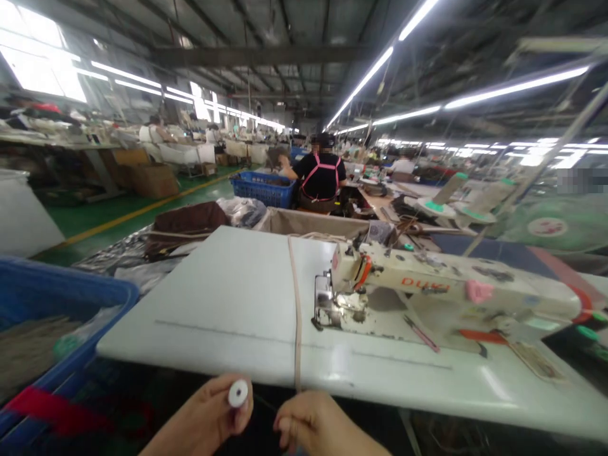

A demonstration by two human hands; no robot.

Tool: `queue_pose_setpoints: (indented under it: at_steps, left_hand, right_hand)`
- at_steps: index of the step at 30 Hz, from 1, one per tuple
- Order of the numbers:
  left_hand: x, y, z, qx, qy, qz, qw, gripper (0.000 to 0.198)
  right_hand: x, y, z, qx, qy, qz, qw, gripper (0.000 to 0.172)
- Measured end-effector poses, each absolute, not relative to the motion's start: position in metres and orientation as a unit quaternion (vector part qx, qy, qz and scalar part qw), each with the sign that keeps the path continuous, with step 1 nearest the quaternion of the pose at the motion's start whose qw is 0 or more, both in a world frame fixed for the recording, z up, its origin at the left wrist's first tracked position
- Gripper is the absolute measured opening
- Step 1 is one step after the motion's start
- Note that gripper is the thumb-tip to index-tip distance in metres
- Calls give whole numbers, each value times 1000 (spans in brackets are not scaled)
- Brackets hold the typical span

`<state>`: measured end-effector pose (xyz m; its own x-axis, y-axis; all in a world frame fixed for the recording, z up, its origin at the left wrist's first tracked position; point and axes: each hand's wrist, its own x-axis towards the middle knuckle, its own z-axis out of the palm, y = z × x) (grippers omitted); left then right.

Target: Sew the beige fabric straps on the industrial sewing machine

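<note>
My left hand [211,408] is closed around a small white bobbin [238,393], its round face with a dark centre hole turned toward me. Beside it, my right hand [311,421] has its fingers pinched together. A faint thin thread seems to run from the bobbin to those fingertips, though it is hard to see. Both hands are in front of the table's near edge. Behind them, a long beige strip [297,304] hangs over that edge and runs back across the white tabletop [228,285]. A sewing machine [427,278] stands on the right of the table.
Pink-handled snips [422,334] lie by the machine. At left is a blue crate [71,285] with a red strip [52,408] near it. A fabric-lined bin [313,223] adjoins the table's far edge. Thread cones [441,196] stand at right. A co-worker [322,171] sits ahead.
</note>
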<state>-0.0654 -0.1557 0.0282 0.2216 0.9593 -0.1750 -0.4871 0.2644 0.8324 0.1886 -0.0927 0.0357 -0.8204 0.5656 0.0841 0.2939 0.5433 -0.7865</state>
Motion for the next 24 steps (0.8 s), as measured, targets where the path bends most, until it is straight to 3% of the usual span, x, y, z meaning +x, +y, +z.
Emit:
queue_pose_setpoints:
  at_steps: [2,10,13,17,24]
  left_hand:
    - [-80,-165,32,297,356,539,703,38]
    - [-140,-191,-12,114,340,639,680,24]
    - [-153,-200,-32,45,365,668,647,17]
    - [-160,-206,-57,-76,441,683,577,26]
    - [-149,-188,-112,-127,548,645,517,24]
  right_hand:
    - [187,-95,32,-294,-817,484,110,18]
    - [210,-69,45,-407,-742,498,189,40]
    - [226,-53,46,-437,-744,439,252,44]
    - [251,-33,43,-509,-731,341,301,51]
    - [274,-24,21,-547,-773,38,318,49]
